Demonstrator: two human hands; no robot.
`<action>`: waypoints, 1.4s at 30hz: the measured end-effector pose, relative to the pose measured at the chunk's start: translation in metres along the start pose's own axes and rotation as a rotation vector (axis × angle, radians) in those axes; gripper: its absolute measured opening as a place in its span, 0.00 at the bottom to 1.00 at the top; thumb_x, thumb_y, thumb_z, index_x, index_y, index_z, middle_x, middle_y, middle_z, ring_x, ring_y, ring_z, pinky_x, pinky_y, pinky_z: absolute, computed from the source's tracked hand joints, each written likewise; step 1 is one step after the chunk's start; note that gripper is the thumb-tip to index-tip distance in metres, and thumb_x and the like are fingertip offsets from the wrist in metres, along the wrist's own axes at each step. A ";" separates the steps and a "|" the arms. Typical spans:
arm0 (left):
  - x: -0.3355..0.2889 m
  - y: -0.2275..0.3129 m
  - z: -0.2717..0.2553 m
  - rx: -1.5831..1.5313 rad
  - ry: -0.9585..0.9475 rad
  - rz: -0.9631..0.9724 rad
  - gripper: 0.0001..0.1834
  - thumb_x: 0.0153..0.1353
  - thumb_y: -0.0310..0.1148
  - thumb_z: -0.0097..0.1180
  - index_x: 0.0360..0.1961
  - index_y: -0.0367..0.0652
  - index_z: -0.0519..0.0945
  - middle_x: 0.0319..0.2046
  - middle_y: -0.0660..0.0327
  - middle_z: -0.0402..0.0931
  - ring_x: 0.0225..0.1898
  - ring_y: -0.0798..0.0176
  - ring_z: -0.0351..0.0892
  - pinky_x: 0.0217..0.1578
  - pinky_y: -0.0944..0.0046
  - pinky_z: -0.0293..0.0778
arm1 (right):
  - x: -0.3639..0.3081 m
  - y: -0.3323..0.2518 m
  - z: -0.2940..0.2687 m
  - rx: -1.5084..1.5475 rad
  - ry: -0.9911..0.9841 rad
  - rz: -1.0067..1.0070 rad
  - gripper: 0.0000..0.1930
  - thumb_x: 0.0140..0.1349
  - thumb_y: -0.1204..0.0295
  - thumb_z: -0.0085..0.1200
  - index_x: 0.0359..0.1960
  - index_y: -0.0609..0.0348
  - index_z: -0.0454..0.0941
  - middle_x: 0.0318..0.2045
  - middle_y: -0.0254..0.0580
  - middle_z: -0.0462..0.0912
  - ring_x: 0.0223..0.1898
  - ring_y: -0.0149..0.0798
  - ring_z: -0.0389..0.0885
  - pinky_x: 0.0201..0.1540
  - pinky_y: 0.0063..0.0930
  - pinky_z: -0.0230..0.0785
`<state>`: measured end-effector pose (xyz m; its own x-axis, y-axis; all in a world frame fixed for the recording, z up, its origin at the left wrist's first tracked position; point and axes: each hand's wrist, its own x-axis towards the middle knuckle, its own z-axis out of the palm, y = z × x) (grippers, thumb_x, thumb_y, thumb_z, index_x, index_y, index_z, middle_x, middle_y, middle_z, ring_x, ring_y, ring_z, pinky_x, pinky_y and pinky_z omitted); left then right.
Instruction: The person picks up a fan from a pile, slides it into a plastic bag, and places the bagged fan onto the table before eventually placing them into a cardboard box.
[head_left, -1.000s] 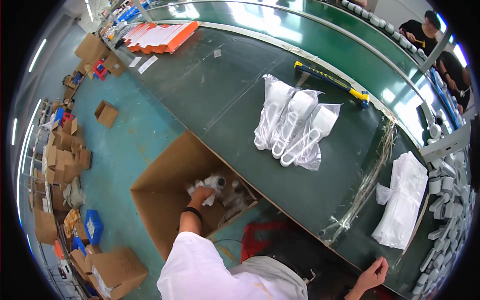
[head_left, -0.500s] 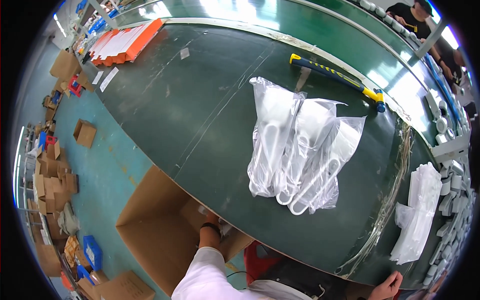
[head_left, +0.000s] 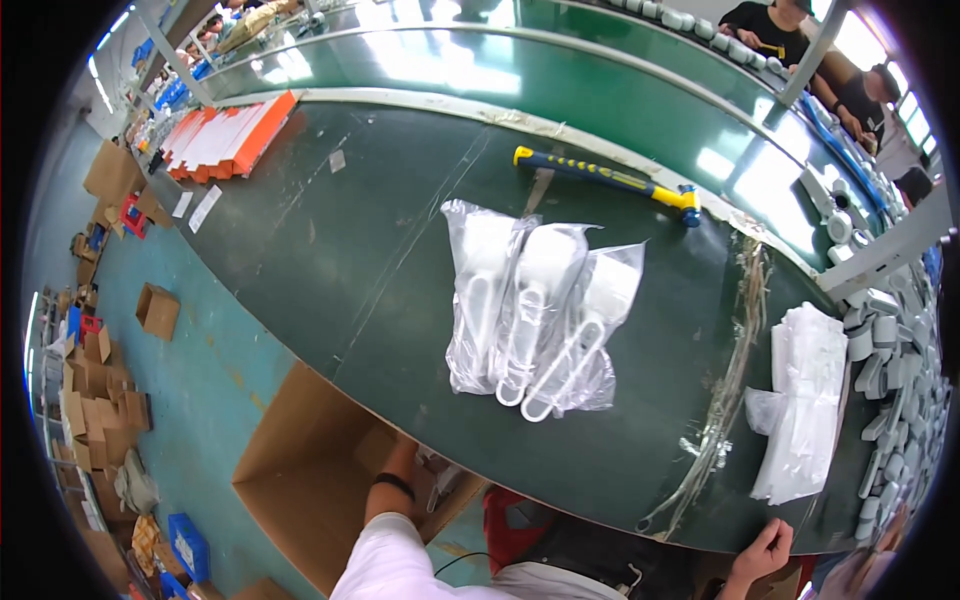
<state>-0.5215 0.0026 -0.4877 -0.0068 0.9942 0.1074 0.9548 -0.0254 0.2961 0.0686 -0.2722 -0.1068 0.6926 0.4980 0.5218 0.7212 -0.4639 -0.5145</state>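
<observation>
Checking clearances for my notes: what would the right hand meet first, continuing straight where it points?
The right hand would probably meet the near end of the translucent plastic bag stack first, though depth is unclear.

The left arm [head_left: 397,462] comes in from the lower edge, reaching forward and down. A white sleeve [head_left: 388,553] covers it to partway along the forearm; beyond that the skin is bare. A dark band [head_left: 393,485] circles it near the wrist. Past the band the limb narrows and passes out of sight, so the left hand is hidden and its grip cannot be told.

The right hand [head_left: 768,548] is well apart, at the lower right, with its fingers curled in toward the palm and the knuckles up. Only a short, bare length of the right forearm [head_left: 738,584] shows, slanting up from the lower edge.
</observation>
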 end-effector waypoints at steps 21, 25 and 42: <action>0.097 0.428 -0.370 0.074 -0.064 0.250 0.38 0.49 0.53 0.65 0.57 0.44 0.70 0.59 0.49 0.65 0.56 0.42 0.69 0.52 0.45 0.72 | 0.012 -0.025 -0.004 0.184 -0.012 -0.108 0.05 0.62 0.77 0.56 0.28 0.64 0.76 0.19 0.39 0.70 0.19 0.35 0.66 0.22 0.29 0.58; 0.109 0.427 -0.360 0.026 -0.065 0.235 0.35 0.49 0.52 0.64 0.55 0.47 0.70 0.57 0.49 0.66 0.53 0.42 0.72 0.50 0.44 0.73 | 0.013 -0.025 -0.008 0.250 -0.011 -0.124 0.04 0.61 0.77 0.56 0.28 0.63 0.76 0.20 0.40 0.71 0.19 0.37 0.67 0.23 0.30 0.59; 0.118 0.421 -0.345 0.143 -0.069 0.295 0.26 0.51 0.55 0.62 0.37 0.41 0.85 0.54 0.50 0.69 0.53 0.38 0.67 0.50 0.46 0.74 | 0.013 -0.021 -0.008 0.219 -0.010 -0.152 0.05 0.61 0.77 0.57 0.28 0.62 0.76 0.18 0.38 0.70 0.18 0.34 0.66 0.21 0.29 0.58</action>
<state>-0.2231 0.0728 -0.0235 0.2913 0.9511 0.1023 0.9449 -0.3028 0.1247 0.0622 -0.2616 -0.0840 0.5759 0.5572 0.5982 0.7957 -0.2142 -0.5665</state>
